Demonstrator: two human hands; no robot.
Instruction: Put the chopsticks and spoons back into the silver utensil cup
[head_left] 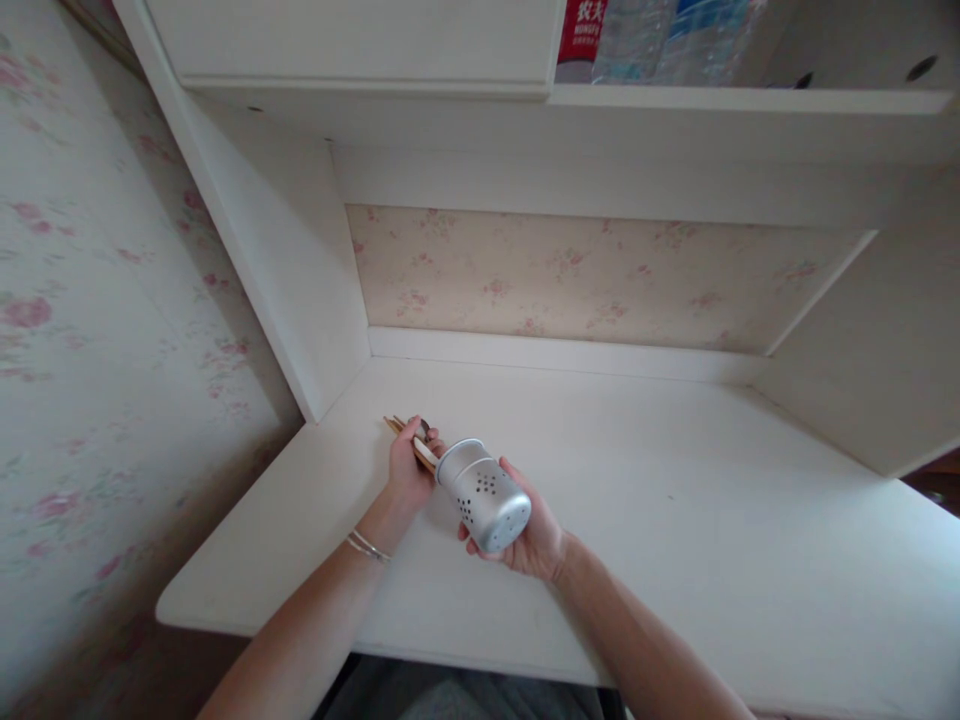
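perforated metal utensil holder [486,494] lies tipped on its side in the right hand [534,535], its open white-rimmed mouth turned to the far left and its closed base toward the near right. the right hand cups it from below and behind, fingers wrapped around the lower wall, holding it just above the white counter [675,480]. small round holes dot the cylinder's side.

at the mouth of the holder, the left hand [409,470] is closed around a bunch of wooden utensils [409,435], chopsticks by the look of the thin tips, which stick out to the far left past the fingers. whether the other ends are inside the holder cannot be told. a thin bracelet [367,546] sits on the left wrist.

both hands are over the near left part of the counter. floral wallpaper [600,275] covers the back panel. on the shelf [750,98] at the far top stand plastic water bottles [652,35], one with a red label.
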